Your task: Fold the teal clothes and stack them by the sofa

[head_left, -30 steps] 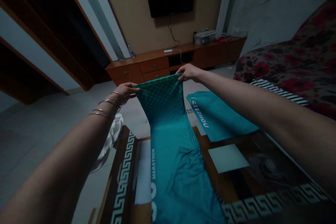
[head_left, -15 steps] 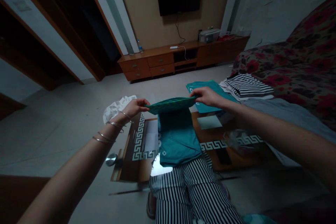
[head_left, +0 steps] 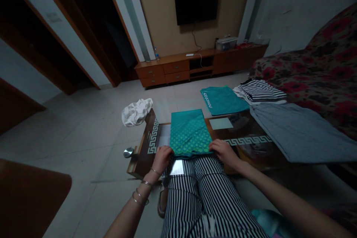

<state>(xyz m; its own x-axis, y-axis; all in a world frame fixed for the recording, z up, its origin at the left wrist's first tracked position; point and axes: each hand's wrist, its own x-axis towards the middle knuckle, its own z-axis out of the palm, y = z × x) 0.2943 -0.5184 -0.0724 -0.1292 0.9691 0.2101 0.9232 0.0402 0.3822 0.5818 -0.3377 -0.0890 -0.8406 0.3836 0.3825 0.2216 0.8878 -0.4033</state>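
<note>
Teal fabric, folded into a neat upright rectangle, lies flat on the desk (head_left: 251, 145) at the middle of its near edge: this folded teal garment (head_left: 189, 132) carries a fine dotted or diamond pattern that is brighter toward its near end and plain toward the far end. Its sides run straight and its near hem lies along the desk's near edge, just above the striped trousers (head_left: 200, 193) of the person. A grey cloth (head_left: 295, 132) spreads over the right side of the desk, larger than the rest. A second teal piece (head_left: 223, 99) with white lettering lies at the far edge, beside a striped black-and-white stack (head_left: 262, 91). The left hand (head_left: 162, 158) holds the garment's near left corner and the right hand (head_left: 224, 152) its near right corner; the fingers seem to be pinching the hem, though the dim light blurs them.
</note>
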